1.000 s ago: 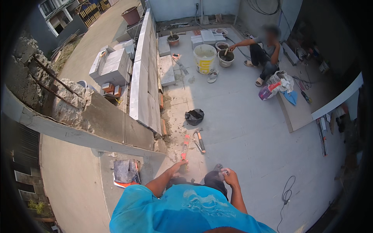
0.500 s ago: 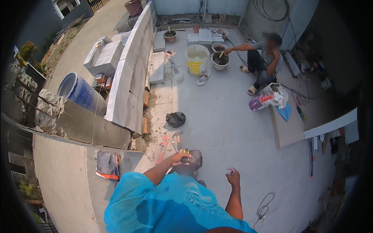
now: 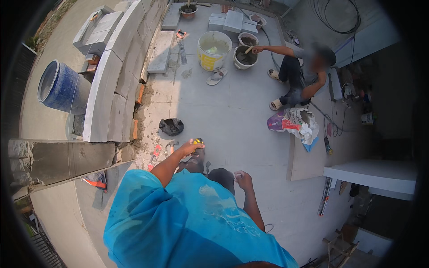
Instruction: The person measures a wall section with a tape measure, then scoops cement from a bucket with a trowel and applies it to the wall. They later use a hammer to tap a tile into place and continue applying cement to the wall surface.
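The left hand (image 3: 189,147) is closed around a small yellow-and-black tool (image 3: 198,141) — too small to tell its kind — held out over the concrete floor (image 3: 232,120) just in front of the person's knees. The right hand (image 3: 244,180) hangs lower and nearer the body, fingers loosely curled and grasping nothing.

On the floor just left of the tool lie a hammer (image 3: 170,146) and a red-handled tool (image 3: 155,155), close together beside crumbs of mortar. A little beyond them sits a black pan (image 3: 171,126). Along the left runs a low wall of grey blocks (image 3: 111,85), curved by the lens, with a blue barrel (image 3: 60,87) standing on its outer side.

Well apart, at the far end of the floor, another person crouches (sandals on) with one hand reaching into a bucket of dark mix (image 3: 244,57); a yellow-and-white bucket (image 3: 214,50) stands touching it, and a loose sandal (image 3: 216,77) lies just in front. An opened sack (image 3: 296,123) lies near that person's feet.
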Action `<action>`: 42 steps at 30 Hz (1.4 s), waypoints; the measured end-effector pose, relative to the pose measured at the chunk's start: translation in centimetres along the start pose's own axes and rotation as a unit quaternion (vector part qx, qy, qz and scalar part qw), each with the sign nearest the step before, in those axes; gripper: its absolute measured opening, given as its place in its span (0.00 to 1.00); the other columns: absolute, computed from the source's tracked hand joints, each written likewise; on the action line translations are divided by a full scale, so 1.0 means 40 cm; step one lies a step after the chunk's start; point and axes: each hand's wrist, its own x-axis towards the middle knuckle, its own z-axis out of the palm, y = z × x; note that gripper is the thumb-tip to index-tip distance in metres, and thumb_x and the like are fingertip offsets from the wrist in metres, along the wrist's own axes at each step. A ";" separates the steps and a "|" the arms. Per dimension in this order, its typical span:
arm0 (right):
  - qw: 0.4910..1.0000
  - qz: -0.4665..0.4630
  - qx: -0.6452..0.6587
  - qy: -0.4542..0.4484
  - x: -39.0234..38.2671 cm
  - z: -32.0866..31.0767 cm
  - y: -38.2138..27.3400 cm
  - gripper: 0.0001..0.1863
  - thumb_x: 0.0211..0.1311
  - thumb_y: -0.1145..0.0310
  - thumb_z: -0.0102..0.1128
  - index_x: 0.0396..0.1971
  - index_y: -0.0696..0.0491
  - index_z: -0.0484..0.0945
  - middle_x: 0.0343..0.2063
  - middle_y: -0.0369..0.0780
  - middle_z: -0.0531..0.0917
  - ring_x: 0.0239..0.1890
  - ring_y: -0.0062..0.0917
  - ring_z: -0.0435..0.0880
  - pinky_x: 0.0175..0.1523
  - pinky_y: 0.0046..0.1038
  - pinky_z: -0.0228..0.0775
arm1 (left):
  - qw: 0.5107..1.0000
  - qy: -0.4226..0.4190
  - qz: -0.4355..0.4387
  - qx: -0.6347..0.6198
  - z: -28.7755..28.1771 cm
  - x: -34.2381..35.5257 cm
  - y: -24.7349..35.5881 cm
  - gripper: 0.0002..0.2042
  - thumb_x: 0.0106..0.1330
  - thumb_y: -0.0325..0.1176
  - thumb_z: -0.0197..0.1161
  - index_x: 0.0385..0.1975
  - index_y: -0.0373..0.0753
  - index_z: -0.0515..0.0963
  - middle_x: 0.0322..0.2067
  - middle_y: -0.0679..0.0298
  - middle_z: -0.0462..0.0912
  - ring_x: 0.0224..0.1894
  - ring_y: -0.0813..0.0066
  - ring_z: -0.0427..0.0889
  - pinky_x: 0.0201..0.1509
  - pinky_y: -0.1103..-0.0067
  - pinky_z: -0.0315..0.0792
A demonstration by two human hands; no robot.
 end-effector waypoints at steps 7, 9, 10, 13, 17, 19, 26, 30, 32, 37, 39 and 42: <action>0.992 0.037 -0.113 -0.030 0.251 -0.147 -0.149 0.16 0.62 0.60 0.64 0.47 0.52 0.82 0.35 0.43 0.88 0.39 0.32 0.88 0.46 0.33 0.77 | 0.962 0.216 0.030 0.163 -0.048 0.220 0.086 0.43 0.43 0.52 0.78 0.55 0.28 0.70 0.49 0.46 0.80 0.50 0.58 0.82 0.50 0.69 0.78; 0.984 0.028 -0.147 -0.100 0.372 -0.150 -0.154 0.18 0.63 0.55 0.64 0.49 0.48 0.82 0.49 0.48 0.83 0.53 0.40 0.82 0.57 0.40 0.73 | 0.963 0.237 -0.012 0.125 -0.061 0.232 0.123 0.43 0.44 0.52 0.77 0.55 0.27 0.70 0.48 0.46 0.82 0.50 0.58 0.83 0.52 0.69 0.77; 0.979 0.035 -0.158 -0.126 0.440 -0.161 -0.145 0.20 0.64 0.54 0.62 0.52 0.49 0.80 0.51 0.49 0.81 0.56 0.43 0.79 0.59 0.43 0.71 | 0.964 0.234 -0.035 0.119 -0.042 0.224 0.173 0.43 0.45 0.52 0.77 0.55 0.26 0.71 0.47 0.45 0.82 0.50 0.56 0.83 0.54 0.68 0.76; 0.969 0.007 -0.185 -0.162 0.616 -0.218 -0.212 0.27 0.66 0.49 0.57 0.60 0.47 0.74 0.53 0.52 0.80 0.59 0.47 0.77 0.63 0.44 0.68 | 0.925 0.319 -0.096 0.185 -0.043 0.263 0.157 0.42 0.45 0.52 0.77 0.54 0.25 0.71 0.46 0.42 0.82 0.51 0.51 0.83 0.55 0.67 0.76; 0.902 0.032 -0.297 -0.311 0.745 -0.291 -0.297 0.36 0.66 0.42 0.54 0.69 0.43 0.65 0.62 0.54 0.72 0.66 0.49 0.70 0.68 0.46 0.63 | 0.891 0.366 -0.164 0.211 -0.020 0.292 0.064 0.43 0.45 0.54 0.78 0.53 0.23 0.72 0.48 0.41 0.81 0.53 0.47 0.81 0.58 0.65 0.74; 0.857 0.044 -0.360 -0.366 0.788 -0.263 -0.297 0.38 0.66 0.40 0.54 0.71 0.42 0.61 0.65 0.53 0.69 0.68 0.49 0.67 0.69 0.48 0.62 | 0.887 0.371 -0.198 0.189 0.000 0.318 0.012 0.44 0.44 0.54 0.79 0.53 0.24 0.72 0.51 0.42 0.79 0.55 0.47 0.79 0.59 0.65 0.73; 0.804 0.127 -0.479 -0.329 0.904 -0.075 -0.211 0.43 0.57 0.38 0.63 0.72 0.32 0.57 0.57 0.56 0.70 0.60 0.54 0.73 0.62 0.50 0.68 | 0.868 0.405 -0.277 0.082 -0.026 0.713 -0.231 0.41 0.46 0.50 0.79 0.54 0.28 0.69 0.55 0.46 0.74 0.60 0.48 0.74 0.62 0.63 0.71; 0.845 0.099 -0.469 -0.235 0.947 -0.059 -0.190 0.38 0.54 0.53 0.71 0.66 0.37 0.67 0.53 0.53 0.70 0.58 0.51 0.73 0.60 0.48 0.70 | 0.860 0.403 -0.310 0.032 -0.124 1.041 -0.450 0.42 0.48 0.49 0.76 0.58 0.30 0.65 0.58 0.47 0.71 0.62 0.48 0.71 0.65 0.63 0.69; 0.860 0.081 -0.439 -0.248 0.978 -0.066 -0.207 0.36 0.53 0.56 0.72 0.64 0.40 0.71 0.54 0.53 0.70 0.58 0.52 0.73 0.60 0.48 0.69 | 0.825 0.447 -0.346 0.026 -0.207 1.153 -0.601 0.43 0.48 0.50 0.76 0.58 0.28 0.63 0.57 0.47 0.70 0.62 0.50 0.71 0.66 0.64 0.68; 0.855 0.049 -0.434 -0.280 1.025 -0.052 -0.207 0.35 0.54 0.58 0.72 0.63 0.43 0.72 0.53 0.54 0.72 0.60 0.54 0.71 0.62 0.47 0.67 | 0.751 0.536 -0.384 -0.002 -0.366 1.270 -0.773 0.44 0.52 0.52 0.75 0.57 0.25 0.60 0.56 0.43 0.67 0.60 0.45 0.72 0.63 0.62 0.71; 0.866 0.054 -0.406 -0.286 1.031 -0.034 -0.242 0.34 0.54 0.59 0.72 0.63 0.44 0.72 0.52 0.54 0.72 0.59 0.54 0.71 0.61 0.47 0.67 | 0.745 0.546 -0.382 0.014 -0.366 1.259 -0.821 0.38 0.58 0.49 0.71 0.57 0.26 0.60 0.55 0.41 0.67 0.60 0.44 0.72 0.63 0.61 0.71; 0.858 0.055 -0.439 -0.262 1.016 -0.020 -0.274 0.32 0.54 0.60 0.73 0.61 0.44 0.74 0.51 0.54 0.73 0.58 0.51 0.74 0.62 0.43 0.68 | 0.817 0.467 -0.337 0.023 -0.264 1.212 -0.753 0.44 0.59 0.48 0.69 0.66 0.23 0.57 0.60 0.35 0.68 0.64 0.41 0.69 0.65 0.62 0.69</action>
